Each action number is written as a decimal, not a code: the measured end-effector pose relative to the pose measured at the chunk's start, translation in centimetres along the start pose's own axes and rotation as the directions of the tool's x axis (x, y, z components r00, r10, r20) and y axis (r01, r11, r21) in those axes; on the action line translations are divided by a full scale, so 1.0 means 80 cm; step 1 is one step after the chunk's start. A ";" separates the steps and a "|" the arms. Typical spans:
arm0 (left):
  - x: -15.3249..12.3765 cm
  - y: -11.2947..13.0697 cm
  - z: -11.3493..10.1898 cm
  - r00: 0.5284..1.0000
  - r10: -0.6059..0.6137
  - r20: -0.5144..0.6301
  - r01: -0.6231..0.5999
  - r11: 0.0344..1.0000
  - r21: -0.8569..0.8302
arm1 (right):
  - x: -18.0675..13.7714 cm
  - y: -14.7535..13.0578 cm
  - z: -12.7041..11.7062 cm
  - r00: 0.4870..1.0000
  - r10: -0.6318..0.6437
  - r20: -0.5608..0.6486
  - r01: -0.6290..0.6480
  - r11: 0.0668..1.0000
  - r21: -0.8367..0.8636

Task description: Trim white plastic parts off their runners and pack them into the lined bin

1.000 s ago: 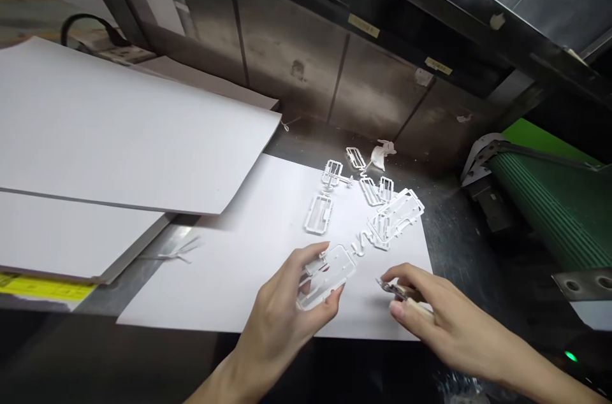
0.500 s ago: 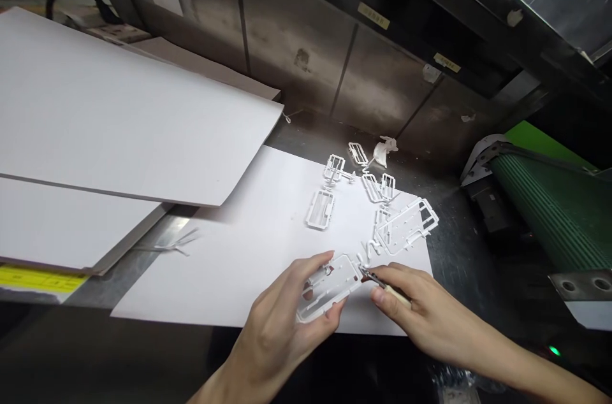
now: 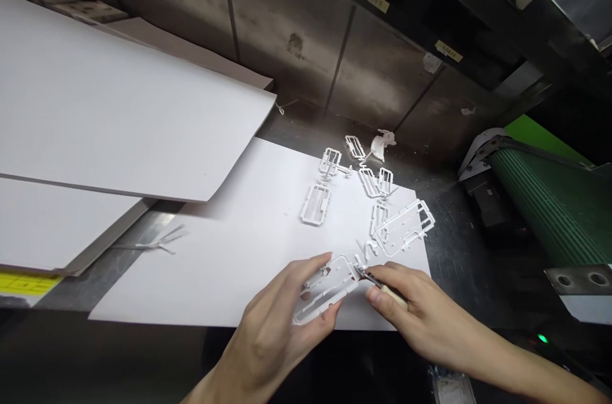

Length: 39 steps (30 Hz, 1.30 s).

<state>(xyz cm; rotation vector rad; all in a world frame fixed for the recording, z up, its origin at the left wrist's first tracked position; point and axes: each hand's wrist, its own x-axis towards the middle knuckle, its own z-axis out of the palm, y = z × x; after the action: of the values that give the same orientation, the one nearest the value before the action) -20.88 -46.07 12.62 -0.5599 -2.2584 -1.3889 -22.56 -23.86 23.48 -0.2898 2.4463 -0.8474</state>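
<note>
Left: white boards [image 3: 119,130] stacked, overhanging white sheet [image 3: 224,270] on counter [image 3: 449,245]. Near centre: left hand [image 3: 282,302] grips white frame [image 3: 329,289] by long edges, between thumb and fingers, above sheet. Frame judged light, fairly stiff plastic; thin bars likely fragile, smooth; outer rim best hold. Right hand [image 3: 411,302] closed round pale-handled tool [image 3: 394,297], metal tip at frame's right end; contact cannot be confirmed. Farther: similar loose frames [image 3: 315,205]. Far right: green belt [image 3: 540,200]. Near right: clear plastic item [image 3: 452,385], possibly container; contents indiscernible.
</note>
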 end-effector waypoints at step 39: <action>0.005 -0.025 -0.019 0.997 0.029 -0.073 0.004 0.907 0.421 | 0.036 0.046 0.023 0.776 -0.400 -0.488 0.039 0.802 -0.596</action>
<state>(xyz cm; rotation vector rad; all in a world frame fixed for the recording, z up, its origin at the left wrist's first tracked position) -22.03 -48.23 12.02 -0.3654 -2.3844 -0.8542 -24.05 -22.95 18.75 -0.6314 3.2982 -0.2861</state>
